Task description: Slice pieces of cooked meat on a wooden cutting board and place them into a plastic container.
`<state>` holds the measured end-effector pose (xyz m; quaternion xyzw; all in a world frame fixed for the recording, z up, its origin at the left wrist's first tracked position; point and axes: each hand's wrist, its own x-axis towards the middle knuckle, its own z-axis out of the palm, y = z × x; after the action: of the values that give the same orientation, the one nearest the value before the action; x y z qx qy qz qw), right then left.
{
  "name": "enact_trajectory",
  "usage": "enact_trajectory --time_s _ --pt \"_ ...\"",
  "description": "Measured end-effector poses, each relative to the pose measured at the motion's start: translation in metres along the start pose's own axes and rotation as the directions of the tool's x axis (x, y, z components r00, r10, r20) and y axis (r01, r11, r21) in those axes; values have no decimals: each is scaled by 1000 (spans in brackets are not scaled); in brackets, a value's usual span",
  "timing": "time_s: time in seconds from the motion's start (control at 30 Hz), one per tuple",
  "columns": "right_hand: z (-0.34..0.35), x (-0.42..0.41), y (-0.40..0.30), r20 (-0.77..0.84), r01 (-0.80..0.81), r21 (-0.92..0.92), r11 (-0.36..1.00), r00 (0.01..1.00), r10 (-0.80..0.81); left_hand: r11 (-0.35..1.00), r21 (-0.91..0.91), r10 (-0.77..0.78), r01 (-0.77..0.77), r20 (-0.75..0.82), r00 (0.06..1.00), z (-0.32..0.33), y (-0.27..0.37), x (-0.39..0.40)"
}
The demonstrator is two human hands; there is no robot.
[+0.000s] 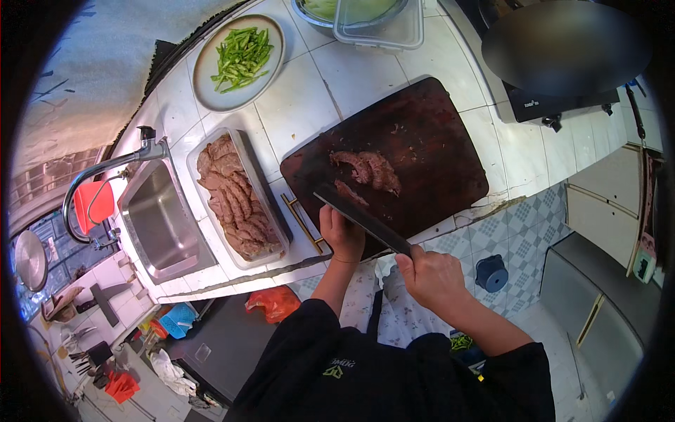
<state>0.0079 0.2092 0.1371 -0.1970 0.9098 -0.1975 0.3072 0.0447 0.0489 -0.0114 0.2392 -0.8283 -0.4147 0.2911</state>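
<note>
My right hand point(435, 277) grips the handle of a kitchen knife point(364, 220), seen nearly edge-on. Its blade slants up and left across the near left part of a dark cutting board point(443, 132). My left hand point(341, 235) is beside the blade with bent fingers; the blade hides part of it, and whether it holds anything is unclear. Just beyond the blade lies a thin slice of meat point(350, 193). Farther on, several overlapping slices of cooked meat point(369, 168) rest on the board among small crumbs.
Left of the board stands a clear plastic container point(287, 240) filled with meat slices, with a brass-coloured rack point(301, 224) between. A plate point(203, 79) of cut green peppers sits farther back. The steel sink point(163, 211) is at left, the gas stove point(559, 105) at right.
</note>
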Motion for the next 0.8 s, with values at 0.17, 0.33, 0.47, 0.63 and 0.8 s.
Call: enact_trajectory --time_s 0.17,0.33,0.47,0.63,0.8 --pt "5 1 1 6 -10 -22 1000 1000 10 994 -105 -6 8 19 1000 2 -5 -1" --pt "7 -2 0 -8 -21 -10 1000 1000 21 987 -148 -61 62 15 998 2 4 7" --pt "5 0 0 -7 -29 -28 999 1000 29 978 102 182 -183 11 983 2 18 20" --pt "3 3 0 18 -38 -30 999 999 39 990 -124 -59 65 50 997 1 15 18" --pt "-11 15 -2 81 -47 44 998 996 43 979 163 114 -123 62 992 0 17 18"
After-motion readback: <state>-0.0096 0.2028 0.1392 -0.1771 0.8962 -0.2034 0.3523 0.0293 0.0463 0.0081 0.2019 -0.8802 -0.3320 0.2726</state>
